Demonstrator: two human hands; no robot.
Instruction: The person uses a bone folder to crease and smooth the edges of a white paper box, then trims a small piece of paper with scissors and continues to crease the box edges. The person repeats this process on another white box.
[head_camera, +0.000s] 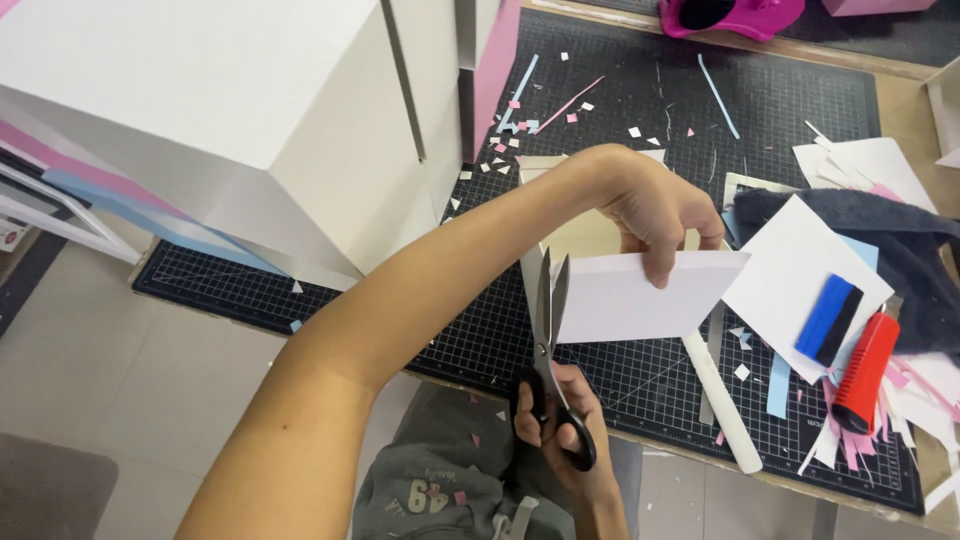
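Left hand (655, 215) pinching white card (640, 295), right hand (560, 420) – scissors (548, 340) open

Scissors (549, 330) at white card (640, 296) edge

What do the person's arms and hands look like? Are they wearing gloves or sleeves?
No gloves and no sleeves. The left hand and its long forearm are bare all the way up the picture, with no watch, bracelet or ring showing. The right hand is bare too, and only a short bit of its wrist can be seen. Below the hands there is grey clothing with a faded print.
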